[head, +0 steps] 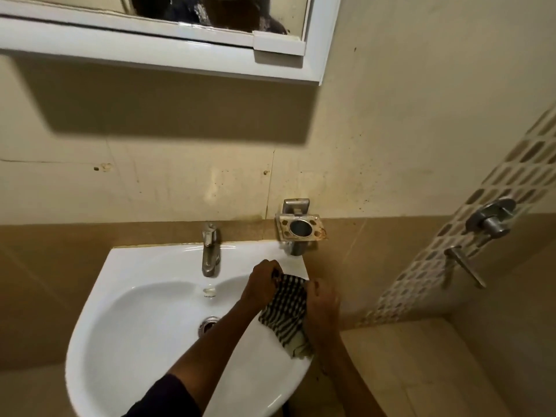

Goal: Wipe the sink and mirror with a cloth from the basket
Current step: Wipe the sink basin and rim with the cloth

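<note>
A white wall-mounted sink (126,296) fills the lower middle of the head view. A black-and-white striped cloth (285,314) hangs over its right rim. My left hand (263,282) grips the cloth's upper edge near the sink's back right corner. My right hand (323,305) holds the cloth's right side, just off the rim. The cloth's lower end (301,347) droops onto the rim. A mirror (210,13) in a white frame hangs on the wall above, only its lower part visible. No basket is in view.
A metal tap (210,251) stands at the sink's back centre, above the drain (207,323). A rusty metal holder (301,228) is fixed to the wall by the back right corner. Shower valves (490,221) and a lever (463,263) stick out of the right wall.
</note>
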`<state>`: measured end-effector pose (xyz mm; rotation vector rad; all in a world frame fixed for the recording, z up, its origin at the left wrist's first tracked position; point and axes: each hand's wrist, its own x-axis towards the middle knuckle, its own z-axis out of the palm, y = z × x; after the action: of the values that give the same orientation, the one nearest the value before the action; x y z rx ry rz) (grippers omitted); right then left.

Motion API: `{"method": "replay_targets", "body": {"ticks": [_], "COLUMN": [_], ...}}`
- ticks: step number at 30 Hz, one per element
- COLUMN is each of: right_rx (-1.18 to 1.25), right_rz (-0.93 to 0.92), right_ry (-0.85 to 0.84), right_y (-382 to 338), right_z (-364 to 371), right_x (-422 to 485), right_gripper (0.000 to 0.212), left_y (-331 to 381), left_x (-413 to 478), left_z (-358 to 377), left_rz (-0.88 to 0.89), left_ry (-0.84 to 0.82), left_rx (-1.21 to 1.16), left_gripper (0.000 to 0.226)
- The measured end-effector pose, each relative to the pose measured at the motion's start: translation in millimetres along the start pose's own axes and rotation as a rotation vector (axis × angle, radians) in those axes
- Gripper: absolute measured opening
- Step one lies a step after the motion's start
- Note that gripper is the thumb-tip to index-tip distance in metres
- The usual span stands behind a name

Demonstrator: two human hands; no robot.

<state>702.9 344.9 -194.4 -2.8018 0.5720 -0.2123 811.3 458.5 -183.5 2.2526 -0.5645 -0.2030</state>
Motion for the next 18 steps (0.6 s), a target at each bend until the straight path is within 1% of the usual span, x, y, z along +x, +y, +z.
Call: {"method": "replay_targets", "body": {"ticks": [1, 2, 3, 4, 6, 7, 9, 11, 13, 15, 17, 18], "right_rx": [0.037, 0.109, 0.131, 0.112, 0.005, -0.035, -0.073, -0.071, -0.025, 0.008, 0.049, 0.064], "right_rz": [-0.060, -0.055, 0.003, 0.052, 0.087, 0.099, 0.107, 0.135, 0.154, 0.164, 0.198, 0.208], "right_ry": [0.037, 0.057, 0.017, -0.005, -0.031, -0.082, -0.039, -0.024, -0.001, 0.017, 0.040, 0.074], "right_y": [-3.1, -5.8, -9.7, -12.4, -18.6, -22.8, -28.9, -26.9, -22.1, -24.2, -34.3, -42.8], "right_z": [12.4, 23.3, 32.9, 41.5, 53.8, 56.3, 60.3, 56.9, 61.7, 71.7, 81.1, 83.9], "right_x": [-3.2, -5.8, -8.4, -10.1, -5.5, 0.0, 18.9, 39.8, 64.6, 89.2, 110.3, 117.1], "right_gripper": [0.045, 0.044, 0.048, 0.056, 0.073, 0.078, 0.079, 0.075, 0.071, 0.070, 0.077, 0.075], "left_y": [-1.3, -1.6, -1.2, -0.1, 5.0, 6.9, 10.1, 6.7, -7.0, -25.0, -39.8, -46.2], "left_x": [3.9, 8.3, 12.4, 15.0, 16.7, 16.5, 11.7, 1.7, -9.4, -24.1, -38.4, -44.6], "left_z": [3.3, 5.8, 8.0, 8.4, 5.2, 2.4, -4.2, -10.3, -17.1, -25.1, -36.9, -43.3], "left_rz": [-0.001, -0.001, 0.003, 0.004, 0.035, 0.068, 0.134, 0.229, 0.367, 0.518, 0.633, 0.665], "left_ry": [0.004, -0.001, -0.006, -0.015, -0.024, -0.031, -0.038, 0.028, 0.072, 0.067, 0.061, 0.078], "left_rx": [0.005, 0.006, 0.006, 0.005, 0.011, 0.021, 0.071, 0.117, 0.216, 0.340, 0.491, 0.549], "left_gripper": [0.011, 0.010, 0.010, 0.011, 0.013, 0.016, 0.024, 0.028, 0.028, 0.043, 0.047, 0.048]}}
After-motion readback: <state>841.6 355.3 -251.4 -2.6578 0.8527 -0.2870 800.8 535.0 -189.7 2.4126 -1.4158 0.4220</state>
